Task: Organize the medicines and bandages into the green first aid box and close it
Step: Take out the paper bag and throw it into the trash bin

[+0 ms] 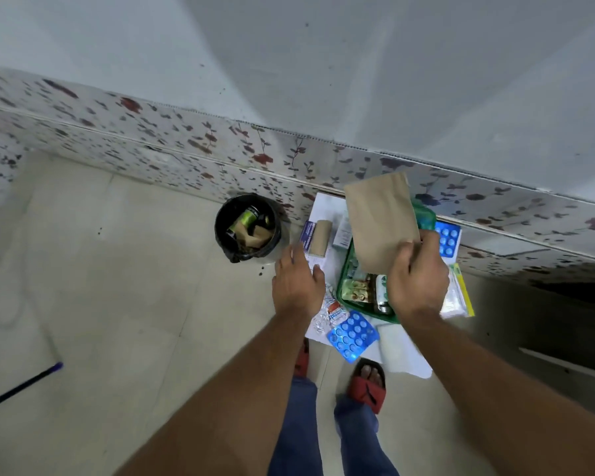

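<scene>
The green first aid box (pixel 343 291) lies open on a white sheet (pixel 404 352) on the floor, with small packets and a tube inside. My right hand (pixel 417 277) grips the lower edge of a brown paper envelope (pixel 380 219) held upright over the box. My left hand (pixel 298 281) hovers open, fingers spread, just left of the box. A tan bandage roll (pixel 320 238) rests on a purple-and-white medicine carton (pixel 306 232). One blue blister pack (pixel 352 334) lies in front of the box, a second blue pack (pixel 448 238) behind it. Silver foil strips (pixel 327 312) lie by my left wrist.
A black bin (pixel 246 228) holding scraps stands left of the sheet. A clear plastic packet with a yellow edge (pixel 459 293) lies right of the box. A floral-tiled wall base runs behind. A purple-tipped stick (pixel 21 386) lies at the far left. My feet in red sandals (pixel 368 384) stand below the sheet.
</scene>
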